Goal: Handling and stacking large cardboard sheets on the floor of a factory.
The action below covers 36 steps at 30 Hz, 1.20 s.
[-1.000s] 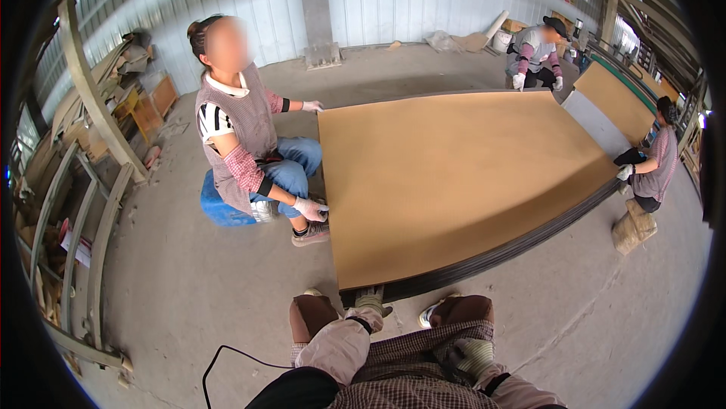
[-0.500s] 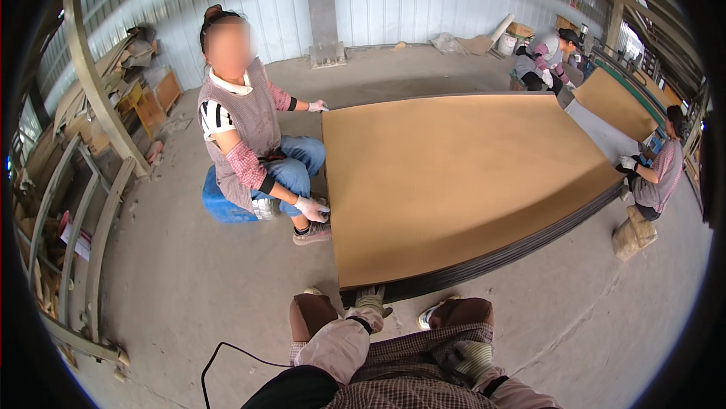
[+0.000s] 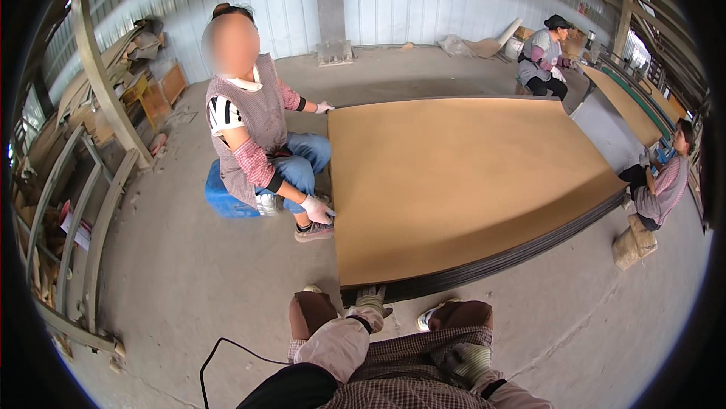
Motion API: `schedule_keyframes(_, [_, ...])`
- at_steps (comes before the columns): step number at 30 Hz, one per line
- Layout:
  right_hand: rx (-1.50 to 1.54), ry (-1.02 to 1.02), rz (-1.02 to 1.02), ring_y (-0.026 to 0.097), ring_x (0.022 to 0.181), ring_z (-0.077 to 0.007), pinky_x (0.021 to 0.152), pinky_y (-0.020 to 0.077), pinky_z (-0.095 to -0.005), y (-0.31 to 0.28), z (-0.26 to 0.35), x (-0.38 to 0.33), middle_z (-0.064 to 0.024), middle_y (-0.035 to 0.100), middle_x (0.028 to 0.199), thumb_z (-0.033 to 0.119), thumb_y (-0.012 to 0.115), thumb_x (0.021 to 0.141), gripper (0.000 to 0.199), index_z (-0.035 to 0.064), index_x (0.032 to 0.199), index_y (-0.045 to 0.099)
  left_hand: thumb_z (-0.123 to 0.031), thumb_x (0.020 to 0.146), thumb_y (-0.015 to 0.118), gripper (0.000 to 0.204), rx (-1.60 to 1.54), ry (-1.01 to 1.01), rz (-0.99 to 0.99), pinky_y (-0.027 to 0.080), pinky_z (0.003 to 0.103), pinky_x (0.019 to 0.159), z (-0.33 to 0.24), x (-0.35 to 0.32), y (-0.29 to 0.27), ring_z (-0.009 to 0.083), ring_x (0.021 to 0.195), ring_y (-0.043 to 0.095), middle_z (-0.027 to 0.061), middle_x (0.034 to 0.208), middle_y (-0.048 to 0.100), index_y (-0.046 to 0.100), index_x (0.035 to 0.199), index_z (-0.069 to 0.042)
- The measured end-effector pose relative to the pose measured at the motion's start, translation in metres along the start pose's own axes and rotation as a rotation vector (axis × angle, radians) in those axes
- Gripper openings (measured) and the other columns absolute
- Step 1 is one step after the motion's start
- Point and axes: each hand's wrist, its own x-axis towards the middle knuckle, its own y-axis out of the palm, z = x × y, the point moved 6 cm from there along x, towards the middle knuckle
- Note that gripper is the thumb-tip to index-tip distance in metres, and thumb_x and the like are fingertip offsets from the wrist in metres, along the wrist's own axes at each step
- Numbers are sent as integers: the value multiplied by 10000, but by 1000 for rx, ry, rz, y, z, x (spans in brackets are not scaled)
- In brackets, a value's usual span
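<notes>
A large tan sheet [image 3: 469,182] lies on top of a stack of dark-edged sheets [image 3: 484,266]. My left hand [image 3: 370,301], in a pale glove, is at the stack's near left corner. Its fingers reach out against the dark edge, tips hidden beneath the tan sheet, and its thumb points away to the right. Over the checked apron [image 3: 408,360] on my lap rests my right hand [image 3: 470,363], gloved too, with loose fingers and nothing visible in them. At the left edge, a seated co-worker [image 3: 249,129] touches the sheet with both gloved hands.
Beyond the stack's right end, two more co-workers [image 3: 544,57] sit by another tan sheet [image 3: 624,102] on a green-edged bench. A metal frame [image 3: 98,235] and piled scrap [image 3: 113,68] stand on the left. A black cable [image 3: 215,352] loops beside my left arm.
The far co-worker has straightened up, and the sheet at the bench has tilted. The right-hand co-worker's arm has drawn up toward that sheet. My hands stay in place; the view shifts slightly.
</notes>
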Motion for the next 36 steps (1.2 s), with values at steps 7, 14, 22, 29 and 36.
schedule_keyframes(7, [7,-30,-37,615,623,-359,559,482,-456,-2,1,-1,-159,619,656,312,635,736,241,76,690,634,-584,736,648,1007,28,-27,46,58,477,1155,-1,-2,-3,372,1431,8,167,1557,28,105,1502,-221])
schedule_keyframes(14, [-21,-28,-13,612,629,-362,560,479,-459,1,0,0,-154,622,666,314,634,738,244,76,684,626,-584,723,659,1016,6,7,-22,58,489,1149,0,-3,-1,389,1426,7,184,1552,32,123,1501,-211])
schedule_keyframes(22, [26,-55,-69,613,649,-369,576,484,-456,7,-6,-4,-160,623,681,316,639,729,244,74,706,629,-581,713,668,1010,-9,11,-4,75,481,1149,3,0,4,377,1424,37,184,1548,55,156,1493,-195])
schedule_keyframes(29, [33,-104,4,594,634,-371,573,466,-461,8,-12,0,-148,617,679,333,626,729,251,82,714,622,-575,707,667,1031,29,83,-57,56,497,1149,-1,6,4,387,1424,-3,193,1545,38,133,1495,-178])
schedule_keyframes(36, [42,-6,18,600,641,-365,579,466,-452,16,-22,2,-152,615,674,321,624,719,249,72,709,623,-414,777,630,729,0,132,-103,260,485,1093,-14,2,-10,383,1336,295,205,1451,320,377,1394,-122])
